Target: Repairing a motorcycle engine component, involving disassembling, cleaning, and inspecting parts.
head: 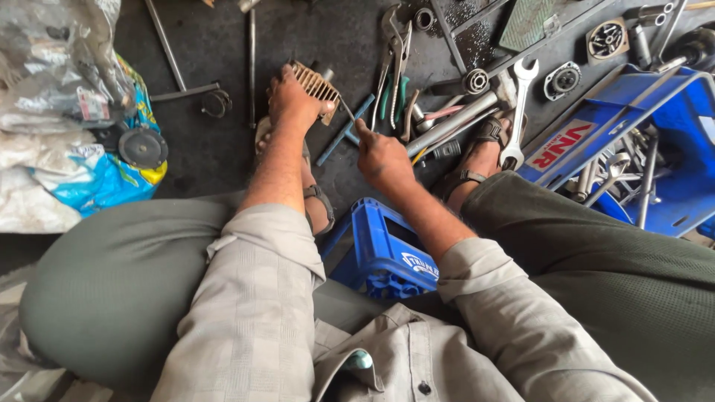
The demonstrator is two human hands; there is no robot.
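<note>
My left hand (292,99) grips a small ribbed tan metal part (316,83) and holds it just above the dark floor. A thin metal tool (348,112) is pinched in my right hand (381,154), with its tip touching the lower edge of the ribbed part. Both forearms reach forward between my knees. I sit on a blue plastic crate (380,249), and my sandalled feet rest on the floor beside the hands.
Pliers (393,63), a hammer (465,112), a spanner (519,112) and bearings (477,80) lie scattered ahead. A blue crate (655,156) of metal parts stands at the right. Plastic bags (67,134) are piled at the left, with long rods (252,63) nearby.
</note>
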